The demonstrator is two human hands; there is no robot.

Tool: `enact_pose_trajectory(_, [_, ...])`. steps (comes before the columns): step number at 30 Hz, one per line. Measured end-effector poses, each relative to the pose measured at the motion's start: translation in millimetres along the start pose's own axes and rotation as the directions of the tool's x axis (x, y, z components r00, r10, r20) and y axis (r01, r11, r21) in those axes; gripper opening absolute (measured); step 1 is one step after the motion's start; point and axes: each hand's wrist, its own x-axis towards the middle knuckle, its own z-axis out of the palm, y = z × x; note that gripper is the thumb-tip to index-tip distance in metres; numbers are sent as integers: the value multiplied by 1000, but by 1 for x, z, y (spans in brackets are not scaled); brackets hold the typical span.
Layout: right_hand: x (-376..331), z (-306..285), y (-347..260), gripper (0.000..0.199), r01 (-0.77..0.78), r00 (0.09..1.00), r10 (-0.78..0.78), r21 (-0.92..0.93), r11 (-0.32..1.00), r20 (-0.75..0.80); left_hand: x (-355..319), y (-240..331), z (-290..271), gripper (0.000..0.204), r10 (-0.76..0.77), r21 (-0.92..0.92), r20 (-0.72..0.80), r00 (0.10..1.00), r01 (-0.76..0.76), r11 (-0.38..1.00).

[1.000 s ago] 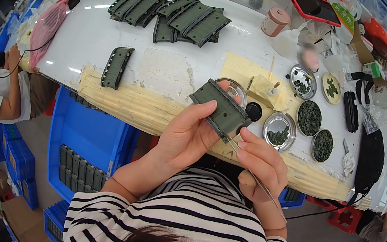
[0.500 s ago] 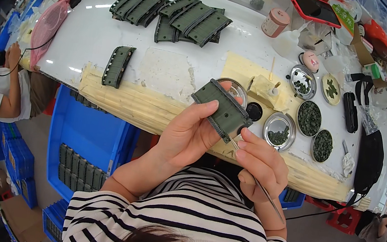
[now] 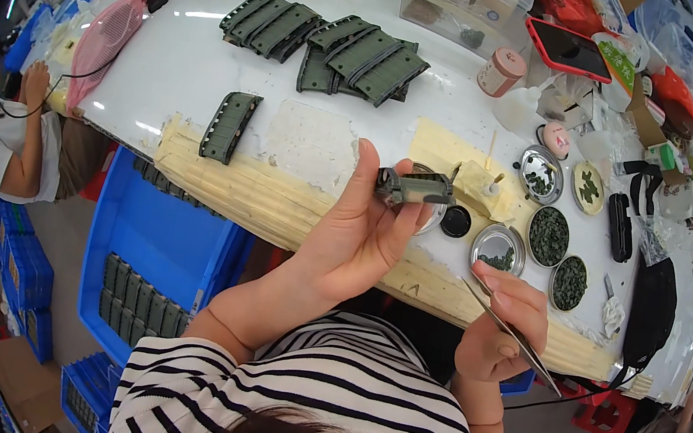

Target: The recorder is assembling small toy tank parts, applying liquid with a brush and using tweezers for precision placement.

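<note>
One green curved piece (image 3: 423, 189) sits in the left grip (image 3: 351, 248), tipped edge-on where its broad face showed a moment ago; lower and to the right, the right grip (image 3: 504, 327), closed around metal tweezers (image 3: 532, 356), has pulled clear, so tool work on its end seems paused

view: head | left fisheye, head-worn | faces down, wide | close above the worktop (image 3: 169, 59)

White top (image 3: 324, 377) (black stripes, sleeves (image 3: 164, 381) too).
</note>
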Motion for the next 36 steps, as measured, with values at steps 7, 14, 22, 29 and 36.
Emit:
enact_pose_trajectory(7, [-3, 1, 2, 36, 29, 1000, -29, -75, 997, -6, 12, -7, 11, 60, -49, -48, -4, 999, 49, 998])
enact_pose_trajectory(14, [-4, 1, 2, 34, 56, 998, -55, -141, 988, 10, 14, -7, 9, 59, -51, -36, 2, 999, 51, 998])
enact_pose_trajectory(22, [-7, 4, 3, 32, 61, 998, -57, -116, 991, 37, 12, -7, 10, 60, -89, -54, 25, 996, 90, 994])
enact_pose_trajectory(29, [9, 12, 3, 53, -109, 994, 107, -222, 969, -24, -1, -42, 0, 58, 215, 521, -10, 977, -179, 834])
enact_pose_trajectory(36, [6, -11, 0, 50, -193, 979, 189, 49, 980, 75, -16, -49, -24, 98, -53, 676, 80, 995, -15, 737])
